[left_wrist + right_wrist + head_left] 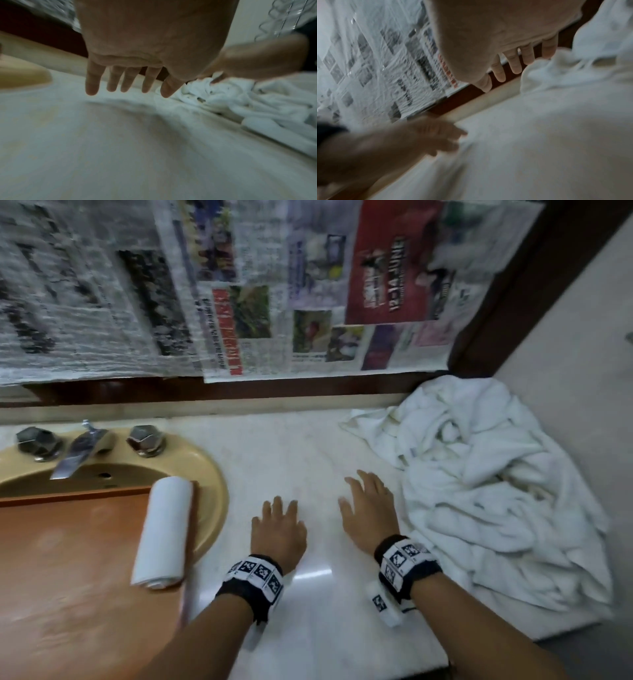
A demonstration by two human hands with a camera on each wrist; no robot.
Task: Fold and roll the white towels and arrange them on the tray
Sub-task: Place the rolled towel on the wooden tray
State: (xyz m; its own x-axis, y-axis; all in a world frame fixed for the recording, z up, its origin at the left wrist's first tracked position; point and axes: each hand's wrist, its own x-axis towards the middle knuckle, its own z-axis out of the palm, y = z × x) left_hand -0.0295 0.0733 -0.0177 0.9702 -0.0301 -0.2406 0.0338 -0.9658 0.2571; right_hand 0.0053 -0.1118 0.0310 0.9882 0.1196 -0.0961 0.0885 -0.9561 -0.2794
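Note:
One rolled white towel (163,531) lies on the right end of the orange tray (68,559), which sits across the sink. A heap of crumpled white towels (486,491) covers the right of the counter. My left hand (279,523) hovers over the bare counter with straight, spread fingers (111,79), holding nothing. My right hand (368,506) is just left of the heap, fingers (515,63) straight and spread, empty, its fingertips near the heap's edge (556,70). The heap (231,97) also shows to the right in the left wrist view.
A beige sink (205,474) with a chrome faucet (78,450) and two knobs is at the left. Newspaper (239,285) covers the wall behind the white marble counter (291,450). A wall (582,337) bounds the right side.

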